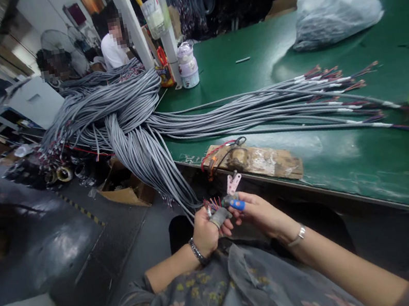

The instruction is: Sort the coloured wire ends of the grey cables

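- Wires, thin and multicoloured (pixel 213 204), are fanning upward from the left grip (pixel 207 232), in front of the person's lap and just off the table's near edge.
- The left grip is wrapping snugly round the base of these wires, seemingly to steady the bunch while leaving its loose tips exposed.
- The right grip (pixel 255 211) is meeting it with bunched fingertips; I cannot tell whether it is pinching a strand or the small pink two-armed implement (pixel 233 183) showing just beyond it.
- Grey wrapping (pixel 220 216) is covering a digit of the left grip, and a blue band (pixel 237 204) is circling one on the right, probably guarding the skin against rubbing.
- Long smooth grey cables (pixel 133 102) are lying in a crossed heap, some drooping over the edge towards the lap, likely so that ends are hanging within easy reach.
- Other cable ends with white sleeves (pixel 342 110) are spreading across the green-topped table (pixel 256 40), apparently arranged side by side to avoid tangling.
- A rough brown wooden board (pixel 282 162) is resting along the near edge.
- A red-and-yellow packet (pixel 165 73) is standing beside a lilac-and-white stacked container (pixel 188 67); both are bearing printed decoration, but no brand or wording is showing legibly.
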Motion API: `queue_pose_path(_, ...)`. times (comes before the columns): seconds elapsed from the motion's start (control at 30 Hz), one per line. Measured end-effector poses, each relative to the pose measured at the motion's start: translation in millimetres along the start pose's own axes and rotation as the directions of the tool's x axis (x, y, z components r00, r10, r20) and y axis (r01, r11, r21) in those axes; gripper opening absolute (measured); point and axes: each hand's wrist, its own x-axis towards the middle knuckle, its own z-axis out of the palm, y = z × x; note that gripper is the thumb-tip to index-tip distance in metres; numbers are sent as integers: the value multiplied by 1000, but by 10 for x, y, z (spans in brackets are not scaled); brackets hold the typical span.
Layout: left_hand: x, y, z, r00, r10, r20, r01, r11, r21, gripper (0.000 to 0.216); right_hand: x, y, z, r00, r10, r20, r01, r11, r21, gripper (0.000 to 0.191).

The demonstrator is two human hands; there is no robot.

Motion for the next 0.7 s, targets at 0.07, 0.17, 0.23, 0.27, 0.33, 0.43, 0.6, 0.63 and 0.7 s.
queue_pose_path(0.07, 4, -2, 5, 1000, -1, 16, 1, 1000, 5, 44, -4, -25, 30, 999, -30, -19, 28, 997, -70, 39)
queue_pose_path(0.17, 12, -7, 8, 1000, -11, 12, 11, 1000, 5, 43, 1, -20, 84, 995, -79, -57, 72, 990, -117, 34)
queue_pose_path(0.23, 15, -4, 7, 1000, -10, -20, 10, 1000, -11, 43, 7, 26, 97, 990, -89, -113, 80, 993, -85, 33)
queue_pose_path(0.27, 13, 1, 5, 999, -10, -33, 9, 1000, -20, 43, 12, 56, 92, 986, -86, -146, 79, 996, -50, 32)
queue_pose_path(0.33, 5, 21, -1, 999, -16, -37, 15, 999, -33, 43, 29, 111, 51, 976, -69, -207, 82, 995, 53, 32)
queue_pose_path(0.43, -14, 81, -6, 999, -32, 6, 33, 998, -50, 43, 71, 129, -64, 972, -16, -236, 68, 975, 213, 29)
queue_pose_path(0.6, -3, 233, 34, 996, -38, 85, 45, 996, -78, 42, 175, -3, -177, 998, 26, -62, -7, 958, 285, 39)
queue_pose_path(0.63, 8, 260, 50, 994, -43, 97, 51, 995, -85, 42, 197, -30, -170, 999, 19, -39, -7, 960, 279, 39)
queue_pose_path(0.7, 38, 298, 81, 992, -51, 116, 63, 993, -103, 42, 237, -68, -139, 999, 3, -34, 6, 962, 272, 38)
